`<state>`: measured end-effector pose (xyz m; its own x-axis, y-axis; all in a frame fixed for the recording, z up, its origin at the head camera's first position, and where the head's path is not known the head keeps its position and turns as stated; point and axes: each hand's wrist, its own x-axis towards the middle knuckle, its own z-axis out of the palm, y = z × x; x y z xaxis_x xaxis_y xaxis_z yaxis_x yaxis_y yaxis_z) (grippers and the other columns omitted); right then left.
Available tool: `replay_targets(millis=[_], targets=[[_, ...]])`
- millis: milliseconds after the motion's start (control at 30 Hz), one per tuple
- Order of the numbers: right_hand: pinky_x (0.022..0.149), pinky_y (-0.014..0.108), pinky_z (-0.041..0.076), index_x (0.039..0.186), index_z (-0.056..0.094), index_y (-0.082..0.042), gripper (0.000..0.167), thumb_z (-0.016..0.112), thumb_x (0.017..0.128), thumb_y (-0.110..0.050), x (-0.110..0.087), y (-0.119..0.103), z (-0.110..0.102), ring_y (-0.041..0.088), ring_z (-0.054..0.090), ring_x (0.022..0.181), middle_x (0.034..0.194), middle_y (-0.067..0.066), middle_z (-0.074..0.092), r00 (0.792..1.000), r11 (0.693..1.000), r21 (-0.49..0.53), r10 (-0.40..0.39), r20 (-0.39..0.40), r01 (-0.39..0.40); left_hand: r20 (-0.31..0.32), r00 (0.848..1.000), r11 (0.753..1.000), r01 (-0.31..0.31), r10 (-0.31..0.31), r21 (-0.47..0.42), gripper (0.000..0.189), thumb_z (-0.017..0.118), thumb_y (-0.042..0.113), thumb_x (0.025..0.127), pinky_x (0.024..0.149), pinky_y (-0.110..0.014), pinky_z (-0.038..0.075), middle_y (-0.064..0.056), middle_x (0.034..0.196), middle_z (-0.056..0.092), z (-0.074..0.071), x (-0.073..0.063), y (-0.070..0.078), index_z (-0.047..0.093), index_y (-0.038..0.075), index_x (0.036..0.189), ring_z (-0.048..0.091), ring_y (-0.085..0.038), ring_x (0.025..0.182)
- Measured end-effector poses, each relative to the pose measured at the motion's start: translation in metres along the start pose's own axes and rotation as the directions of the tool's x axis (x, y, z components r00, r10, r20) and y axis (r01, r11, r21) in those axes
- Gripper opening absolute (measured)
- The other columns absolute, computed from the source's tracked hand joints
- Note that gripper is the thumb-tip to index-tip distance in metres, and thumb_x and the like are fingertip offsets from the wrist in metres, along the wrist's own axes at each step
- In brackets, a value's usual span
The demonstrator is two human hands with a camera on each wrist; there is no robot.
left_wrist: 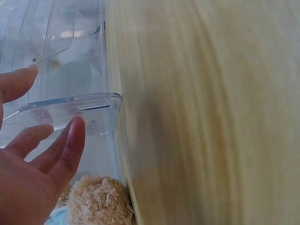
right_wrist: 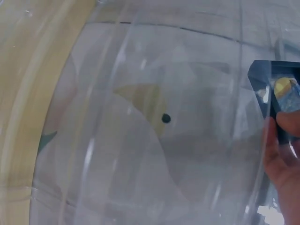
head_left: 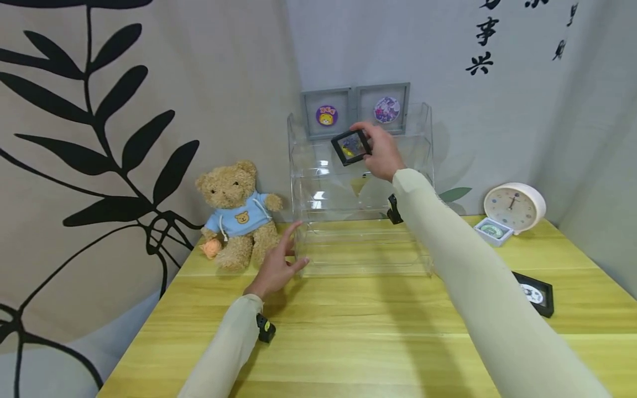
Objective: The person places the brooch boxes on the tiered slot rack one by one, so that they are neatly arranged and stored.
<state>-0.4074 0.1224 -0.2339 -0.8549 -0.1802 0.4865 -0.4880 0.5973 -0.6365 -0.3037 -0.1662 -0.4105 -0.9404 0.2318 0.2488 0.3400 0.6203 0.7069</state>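
My right hand (head_left: 382, 152) pinches a small black display frame (head_left: 351, 147) with a yellow and bluish figure inside, held tilted in front of a clear tiered acrylic rack (head_left: 363, 265). In the right wrist view the same black frame shows at the right edge, seen by the rack's clear tiers. My left hand (head_left: 276, 268) is at the rack's lower left corner, fingers and thumb spread to either side of its clear side panel (left_wrist: 70, 99). Two grey frames stand on the top tier, one with a purple bear badge (head_left: 326, 116), the other with a purple-white badge (head_left: 387, 110).
A teddy bear (head_left: 241, 215) in a blue hoodie sits left of the rack, an orange ball-like item (head_left: 211, 248) beside it. At right are a white round clock (head_left: 515, 208), a small white-framed badge (head_left: 494, 231) and a black frame (head_left: 536, 294) lying on the wooden table (head_left: 338, 354).
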Motion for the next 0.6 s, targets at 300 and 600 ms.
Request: replay_targets(millis=[300, 600], targets=[[0.102, 0.049, 0.057, 0.145, 0.048, -0.019, 0.071, 0.058, 0.085, 0.018, -0.002, 0.001, 0.012, 0.037, 0.061, 0.117, 0.130, 0.022, 0.058, 1.000, 1.000, -0.021, -0.016, 0.003, 0.016, -0.004, 1.000, 1.000, 0.010, -0.010, -0.007, 0.093, 0.076, 0.020, 0.090, 0.087, -0.048, 0.063, -0.026, 0.152, 0.047, 0.001, -0.001, 0.002, 0.018, 0.060, 0.151, 0.062, -0.043, 0.124], [0.094, 0.044, 0.053, 0.145, 0.054, -0.018, 0.065, 0.052, 0.088, 0.013, -0.004, -0.003, 0.025, 0.032, 0.054, 0.106, 0.122, 0.021, 0.055, 0.997, 0.983, -0.171, -0.073, -0.023, 0.068, -0.002, 1.000, 1.000, -0.004, 0.004, -0.009, 0.093, 0.075, 0.019, 0.091, 0.087, -0.047, 0.063, -0.028, 0.151, 0.047, 0.000, 0.000, 0.003, 0.018, 0.059, 0.151, 0.063, -0.043, 0.122]])
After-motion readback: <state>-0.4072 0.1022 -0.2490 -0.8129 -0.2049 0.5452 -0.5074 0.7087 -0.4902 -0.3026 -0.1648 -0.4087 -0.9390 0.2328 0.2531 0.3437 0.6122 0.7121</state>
